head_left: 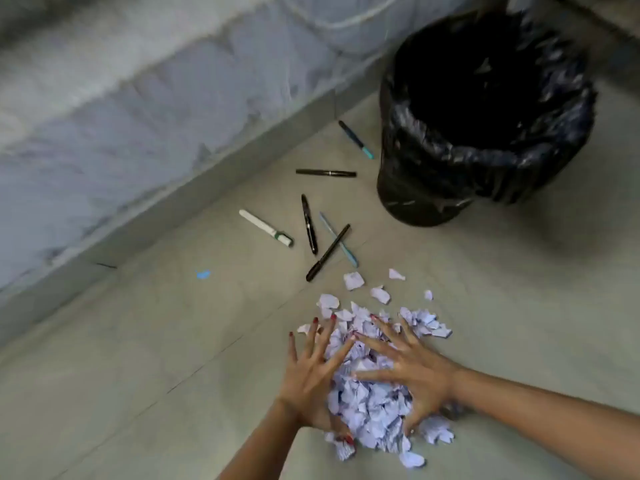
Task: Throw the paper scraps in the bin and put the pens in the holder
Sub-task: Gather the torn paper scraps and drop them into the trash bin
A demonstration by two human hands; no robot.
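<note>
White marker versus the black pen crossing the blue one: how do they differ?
The white marker is thicker, pale with a green band near one end, and lies alone touching nothing. The black pen is slimmer, all dark, and lies across a light blue pen. Both rest flat on the floor, untouched.

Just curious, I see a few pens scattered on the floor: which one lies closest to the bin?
The black pen with the teal end, lying just left of the bin. The other pens, including the white one, lie farther off, toward the paper scraps.
</note>
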